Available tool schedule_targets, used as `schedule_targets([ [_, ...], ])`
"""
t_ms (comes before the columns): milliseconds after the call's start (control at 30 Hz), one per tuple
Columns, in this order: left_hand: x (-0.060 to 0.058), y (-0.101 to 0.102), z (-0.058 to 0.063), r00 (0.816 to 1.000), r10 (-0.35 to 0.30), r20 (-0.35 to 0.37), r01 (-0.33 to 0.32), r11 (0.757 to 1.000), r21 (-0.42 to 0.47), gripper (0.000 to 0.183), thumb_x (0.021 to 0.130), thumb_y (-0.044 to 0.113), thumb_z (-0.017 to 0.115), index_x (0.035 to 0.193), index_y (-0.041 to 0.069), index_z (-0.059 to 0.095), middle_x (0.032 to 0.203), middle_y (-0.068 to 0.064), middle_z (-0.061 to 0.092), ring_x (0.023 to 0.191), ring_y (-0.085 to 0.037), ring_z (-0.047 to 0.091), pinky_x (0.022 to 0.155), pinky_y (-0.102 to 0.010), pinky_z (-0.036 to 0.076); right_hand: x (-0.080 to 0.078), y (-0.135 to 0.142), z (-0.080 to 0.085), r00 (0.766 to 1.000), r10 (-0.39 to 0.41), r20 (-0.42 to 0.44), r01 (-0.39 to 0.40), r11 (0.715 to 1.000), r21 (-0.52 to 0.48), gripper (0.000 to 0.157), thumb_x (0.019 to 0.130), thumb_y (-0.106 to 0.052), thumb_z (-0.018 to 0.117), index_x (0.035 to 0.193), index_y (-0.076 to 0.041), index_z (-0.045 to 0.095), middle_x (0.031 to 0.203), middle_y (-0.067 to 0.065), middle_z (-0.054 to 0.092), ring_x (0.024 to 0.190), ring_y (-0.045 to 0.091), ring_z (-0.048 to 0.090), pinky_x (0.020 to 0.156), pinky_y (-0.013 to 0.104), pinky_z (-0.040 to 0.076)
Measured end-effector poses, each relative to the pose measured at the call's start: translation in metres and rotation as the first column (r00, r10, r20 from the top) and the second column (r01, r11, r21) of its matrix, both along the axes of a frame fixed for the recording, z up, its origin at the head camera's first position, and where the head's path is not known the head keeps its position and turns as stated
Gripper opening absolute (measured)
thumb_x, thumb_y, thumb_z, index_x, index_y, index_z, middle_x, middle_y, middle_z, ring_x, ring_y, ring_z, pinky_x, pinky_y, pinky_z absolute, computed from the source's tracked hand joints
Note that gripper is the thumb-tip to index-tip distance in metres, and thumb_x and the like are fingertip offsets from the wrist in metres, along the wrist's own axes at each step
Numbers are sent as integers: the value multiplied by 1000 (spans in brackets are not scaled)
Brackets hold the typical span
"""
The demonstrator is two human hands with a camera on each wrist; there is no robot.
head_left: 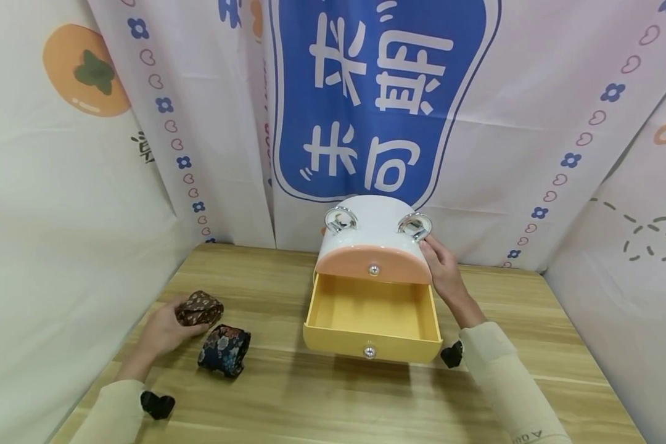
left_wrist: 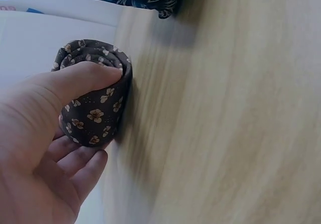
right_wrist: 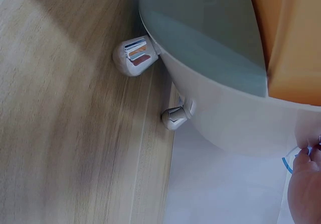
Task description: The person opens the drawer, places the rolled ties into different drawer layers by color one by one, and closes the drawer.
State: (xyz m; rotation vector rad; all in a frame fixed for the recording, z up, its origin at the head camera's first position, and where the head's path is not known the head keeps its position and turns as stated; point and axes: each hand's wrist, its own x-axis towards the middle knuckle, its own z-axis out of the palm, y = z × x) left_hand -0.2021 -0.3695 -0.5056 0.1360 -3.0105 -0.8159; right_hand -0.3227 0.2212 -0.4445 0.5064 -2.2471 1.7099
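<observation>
My left hand holds a rolled brown floral necktie above the wooden table; in the left wrist view its thumb lies over the top of the roll and the fingers are beneath. A second roll, a dark blue floral necktie, lies beside it. At the back stands a white drawer box with silver rings on top. Its lower yellow drawer is pulled out and holds nothing; the upper orange drawer is closed. My right hand grips the box's upper right side by a ring.
Silver feet raise the box off the wooden table. Behind it hangs a printed curtain, with pale cloth walls on both sides. Each wrist wears a black device.
</observation>
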Motion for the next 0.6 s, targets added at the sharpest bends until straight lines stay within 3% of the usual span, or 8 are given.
schedule_targets([
  [300, -1, -2, -5, 999, 25, -36, -23, 998, 58, 88, 86, 38, 87, 149, -8, 47, 138, -44, 56, 120, -62, 59, 95, -71, 51, 0, 1, 0, 1000, 9, -1, -9, 1000, -1, 51, 113, -26, 47, 158, -3, 44, 165, 17, 44, 154, 30, 40, 117, 12, 35],
  [600, -9, -8, 1, 999, 19, -28, -19, 1000, 8, 84, 85, 38, 86, 144, -10, 51, 137, -43, 57, 120, -63, 58, 95, -75, 48, 0, 2, -1, 1000, 15, -11, -15, 1000, 7, 51, 112, -26, 48, 158, -4, 46, 164, 16, 46, 153, 30, 41, 112, 7, 35],
])
